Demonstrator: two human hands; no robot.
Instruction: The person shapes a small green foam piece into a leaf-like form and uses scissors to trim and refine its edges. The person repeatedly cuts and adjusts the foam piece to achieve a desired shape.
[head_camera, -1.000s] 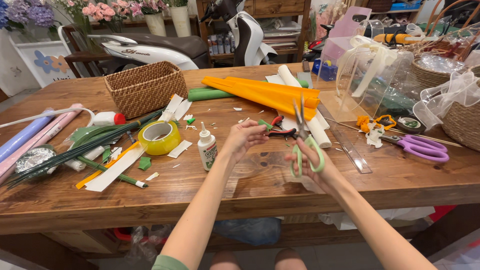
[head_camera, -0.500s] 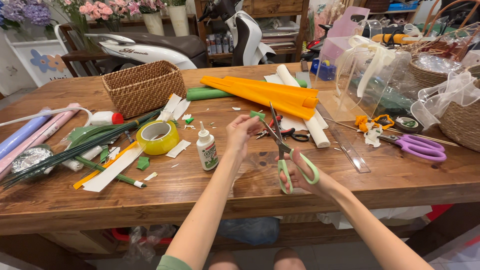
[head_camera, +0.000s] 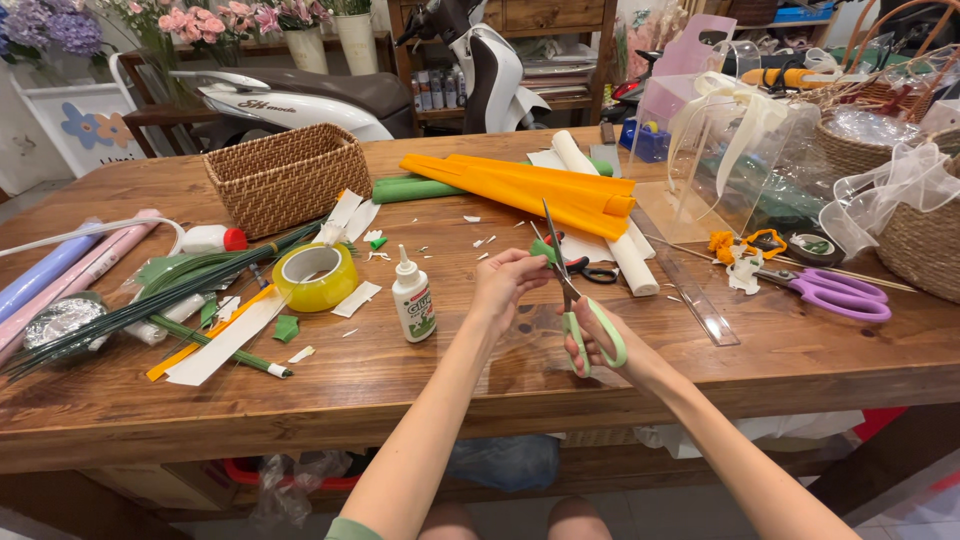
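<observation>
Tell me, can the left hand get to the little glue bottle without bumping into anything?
Probably yes. The left hand hovers just right of the glue bottle, and the bare strip of wooden table between them holds nothing. The hand does pinch a small green scrap, so it might need to let go first.

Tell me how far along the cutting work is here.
Done: small white and green paper offcuts lie scattered on the wooden table. In hand: the right hand works green-handled scissors, blades open, on a small green piece pinched by the left hand. Left: the long rolled orange paper sheets lie uncut as far as shows.
</observation>
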